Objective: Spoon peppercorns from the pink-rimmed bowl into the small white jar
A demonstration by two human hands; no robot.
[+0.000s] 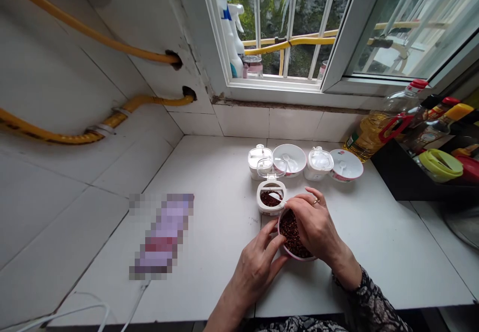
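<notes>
My left hand (258,257) is closed on the near left rim of a bowl (300,258) filled with dark reddish-brown peppercorn-like grains (292,233). Above that bowl, my right hand (316,222) pinches the handle of a small white spoon (276,196). The spoon's head is inside a white seasoning jar (261,206), over similar dark grains. This jar's clear lid (272,165) stands flipped up at the back. Part of the bowl is hidden under my right hand.
Behind stand two closed white jars (258,158) (319,163) and two white bowls (290,160) (346,165), each with a small spoon. An oil bottle (374,122) and a black condiment box (396,172) are at right. A pixelated purple object (164,234) with a white cable (136,304) lies left.
</notes>
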